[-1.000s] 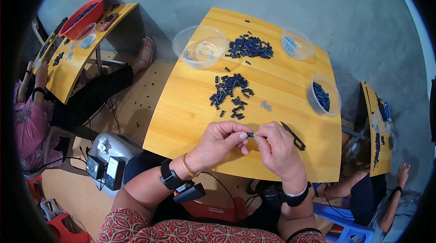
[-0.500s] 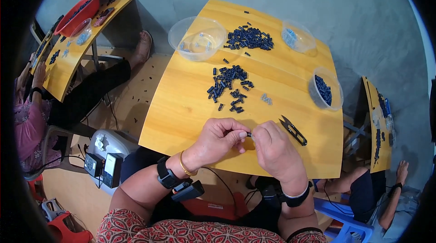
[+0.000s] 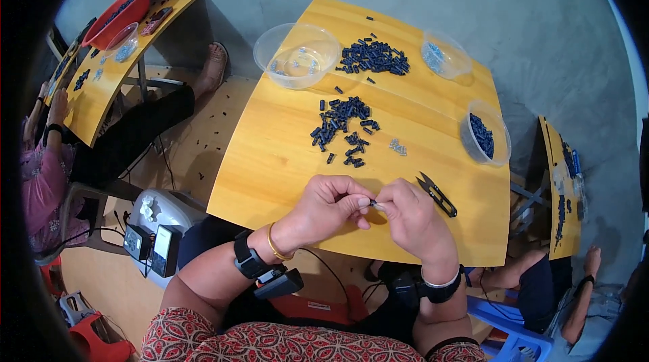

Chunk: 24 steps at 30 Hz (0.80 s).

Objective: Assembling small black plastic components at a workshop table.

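Observation:
Over the near edge of the yellow table (image 3: 270, 179), my left hand (image 3: 328, 210) pinches a small black cylindrical part (image 3: 373, 202) between thumb and forefinger. My right hand (image 3: 414, 223) meets it there, its thumb and forefinger closed together at the part's right end. Whatever is between the right fingertips is too small to make out. Just beyond my hands lies a loose pile of black cylindrical parts (image 3: 337, 122). A few small, pale, clear-looking pieces (image 3: 398, 148) lie right of that pile. Black thread snips (image 3: 437, 194) rest beside my right hand.
A larger black pile (image 3: 374, 57) lies farther back. Clear tubs stand around: one with a few pieces (image 3: 296, 81) at far left, one with bluish pieces (image 3: 454, 68) at far right, one with black parts (image 3: 492, 152) at right. Other people sit at side tables (image 3: 111, 91) left and right.
My right hand has shifted slightly and its fingers have straightened a little at the part's end. My left hand keeps its pinch, almost unmoved. The whole view has shifted slightly.

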Motion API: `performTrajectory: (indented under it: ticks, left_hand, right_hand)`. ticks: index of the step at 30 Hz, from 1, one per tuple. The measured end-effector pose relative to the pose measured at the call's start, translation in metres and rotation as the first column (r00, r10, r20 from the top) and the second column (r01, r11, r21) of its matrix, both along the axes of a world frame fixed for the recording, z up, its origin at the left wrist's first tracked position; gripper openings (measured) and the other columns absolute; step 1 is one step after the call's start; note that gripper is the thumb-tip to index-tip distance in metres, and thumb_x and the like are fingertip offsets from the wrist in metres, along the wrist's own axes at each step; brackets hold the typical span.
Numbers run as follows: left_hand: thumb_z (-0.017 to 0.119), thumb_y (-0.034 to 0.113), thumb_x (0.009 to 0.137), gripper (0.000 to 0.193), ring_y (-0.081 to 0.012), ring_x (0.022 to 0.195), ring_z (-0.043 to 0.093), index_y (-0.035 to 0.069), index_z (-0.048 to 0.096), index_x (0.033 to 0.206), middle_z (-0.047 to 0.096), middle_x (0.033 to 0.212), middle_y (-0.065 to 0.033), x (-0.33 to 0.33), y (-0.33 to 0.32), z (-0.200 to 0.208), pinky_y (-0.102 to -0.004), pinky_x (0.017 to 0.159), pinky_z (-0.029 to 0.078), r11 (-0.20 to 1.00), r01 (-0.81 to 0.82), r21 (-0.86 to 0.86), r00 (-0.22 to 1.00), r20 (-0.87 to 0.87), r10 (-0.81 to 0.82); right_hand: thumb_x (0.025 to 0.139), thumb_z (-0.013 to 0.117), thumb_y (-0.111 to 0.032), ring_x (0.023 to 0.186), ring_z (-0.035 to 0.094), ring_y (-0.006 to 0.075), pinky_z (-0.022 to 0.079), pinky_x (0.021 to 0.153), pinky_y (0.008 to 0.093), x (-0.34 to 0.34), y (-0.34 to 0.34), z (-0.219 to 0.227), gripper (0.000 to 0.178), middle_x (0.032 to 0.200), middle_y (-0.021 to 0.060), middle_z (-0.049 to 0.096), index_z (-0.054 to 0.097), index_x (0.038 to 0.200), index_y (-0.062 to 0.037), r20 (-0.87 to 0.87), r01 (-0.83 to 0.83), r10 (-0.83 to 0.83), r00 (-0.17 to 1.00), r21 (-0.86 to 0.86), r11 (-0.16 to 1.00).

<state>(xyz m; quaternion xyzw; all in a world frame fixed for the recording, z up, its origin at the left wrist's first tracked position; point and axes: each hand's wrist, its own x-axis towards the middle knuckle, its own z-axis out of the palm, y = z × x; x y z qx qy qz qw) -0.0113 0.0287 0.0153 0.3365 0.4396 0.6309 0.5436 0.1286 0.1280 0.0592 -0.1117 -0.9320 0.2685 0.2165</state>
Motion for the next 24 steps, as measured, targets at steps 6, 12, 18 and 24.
performTrajectory:
  ticks: [6,12,18,24]
  left_hand:
    - [0.053,0.005,0.085,0.012,-0.0129,0.064,0.057,-0.003,0.059,0.090,0.057,0.072,-0.0061,-0.002,0.001,0.000,-0.0301,0.064,0.054,0.999,0.005,0.042,0.945,0.328,-0.019]
    - [0.050,0.005,0.086,0.014,-0.0122,0.064,0.055,-0.002,0.058,0.095,0.057,0.072,-0.0061,-0.003,0.000,-0.001,-0.0328,0.067,0.054,0.997,-0.073,0.026,0.907,0.418,0.055]
    - [0.049,0.005,0.087,0.014,-0.0129,0.064,0.056,-0.002,0.058,0.095,0.058,0.073,-0.0065,-0.003,0.001,-0.001,-0.0319,0.068,0.054,0.996,-0.089,0.003,0.901,0.426,0.079]
    - [0.050,0.003,0.086,0.013,-0.0141,0.065,0.058,-0.003,0.058,0.093,0.059,0.074,-0.0074,0.000,0.000,-0.003,-0.0298,0.066,0.053,0.994,-0.110,0.022,0.919,0.383,0.093]
  right_hand:
    - [0.077,0.056,0.001,0.062,0.054,0.0276,0.043,0.053,0.0334,-0.007,-0.003,-0.006,0.008,0.072,0.0114,0.053,0.051,0.083,-0.0015,-0.204,0.029,-0.064,0.977,-0.171,0.985]
    - [0.077,0.055,0.004,0.062,0.055,0.0225,0.043,0.054,0.0281,-0.005,-0.002,-0.001,0.012,0.071,0.0112,0.055,0.054,0.088,-0.0008,-0.211,0.159,-0.164,0.964,-0.038,0.986]
    - [0.074,0.054,0.009,0.060,0.054,0.0237,0.043,0.053,0.0291,-0.011,-0.007,-0.006,0.019,0.073,0.0124,0.055,0.053,0.090,-0.0009,-0.256,0.088,-0.078,0.963,0.028,0.996]
    - [0.064,0.052,0.011,0.065,0.054,0.0291,0.044,0.056,0.0354,-0.011,-0.010,-0.003,0.029,0.075,0.0136,0.052,0.051,0.091,-0.0002,-0.236,0.062,-0.047,0.971,0.057,0.996]
